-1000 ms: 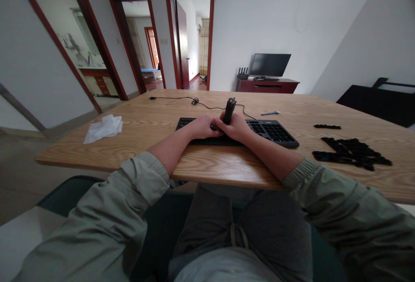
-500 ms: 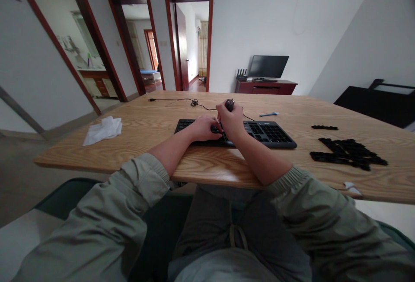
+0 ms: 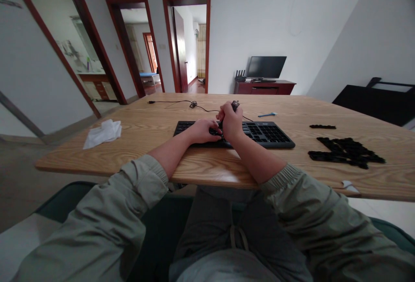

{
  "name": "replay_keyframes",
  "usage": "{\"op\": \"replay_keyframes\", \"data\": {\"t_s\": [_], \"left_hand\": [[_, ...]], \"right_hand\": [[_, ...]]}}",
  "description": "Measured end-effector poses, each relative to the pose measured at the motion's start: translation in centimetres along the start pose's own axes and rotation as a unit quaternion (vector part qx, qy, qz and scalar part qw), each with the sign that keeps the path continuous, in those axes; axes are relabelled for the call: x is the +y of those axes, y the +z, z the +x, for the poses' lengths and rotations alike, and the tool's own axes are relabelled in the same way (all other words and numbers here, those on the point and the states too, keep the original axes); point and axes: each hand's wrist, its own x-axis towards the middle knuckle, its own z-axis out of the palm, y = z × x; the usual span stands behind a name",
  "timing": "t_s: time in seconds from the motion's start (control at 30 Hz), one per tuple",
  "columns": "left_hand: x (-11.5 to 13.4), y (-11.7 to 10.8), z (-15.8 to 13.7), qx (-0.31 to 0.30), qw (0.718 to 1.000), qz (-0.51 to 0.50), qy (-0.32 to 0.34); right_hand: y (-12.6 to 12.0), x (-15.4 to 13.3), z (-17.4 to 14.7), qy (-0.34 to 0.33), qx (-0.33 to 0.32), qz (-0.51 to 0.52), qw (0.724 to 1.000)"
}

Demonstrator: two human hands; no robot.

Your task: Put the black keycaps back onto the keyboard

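A black keyboard (image 3: 272,135) lies flat on the wooden table in front of me; the number section at its right end shows rows of dark square openings. My left hand (image 3: 205,131) rests on the keyboard's middle left, thumb and fingers curled against it beside the tool's lower end. My right hand (image 3: 232,124) is wrapped round an upright tool with a thick dark handle (image 3: 235,105), much like a screwdriver. It leans slightly to the right. The tool's tip is hidden among my fingers and the keys.
Black keycap strips (image 3: 348,151) lie heaped on the right, with one strip (image 3: 322,126) apart behind. A small blue brush (image 3: 267,114) lies behind the keyboard. The cable (image 3: 175,101) runs left with a knot in it. White tissue (image 3: 103,133) sits on the left of the table (image 3: 145,120).
The handle top in my right hand has tilted a little to the right, and that hand has turned with it. My left hand stays in nearly the same place on the keyboard.
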Motion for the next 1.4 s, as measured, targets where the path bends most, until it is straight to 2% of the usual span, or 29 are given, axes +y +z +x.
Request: {"op": "replay_keyframes", "data": {"t_s": [0.3,0.63,0.9,1.03,1.17,1.4], "left_hand": [[0.3,-0.5,0.0,-0.006,1.000,0.016,0.017],[0.6,-1.0,-0.2,-0.035,0.999,-0.037,-0.001],[0.0,-0.9,-0.2,0.037,0.999,-0.015,-0.016],[-0.1,-1.1,-0.3,0.049,0.998,-0.021,-0.035],[0.1,-2.0,-0.6,0.075,0.997,0.018,-0.009],[0.2,-2.8,-1.1,0.110,0.994,0.026,-0.011]], "right_hand": [[-0.8,0.4,0.5,0.006,-0.022,0.044,0.999],[-1.0,0.7,0.5,0.032,-0.027,0.039,0.998],[-2.2,-0.3,0.7,0.041,-0.122,-0.030,0.991],[-2.8,0.5,0.8,0.059,-0.168,-0.039,0.983],[-3.2,1.4,0.6,0.040,-0.168,-0.099,0.980],[-3.1,1.6,0.4,0.048,-0.162,-0.125,0.978]]}}
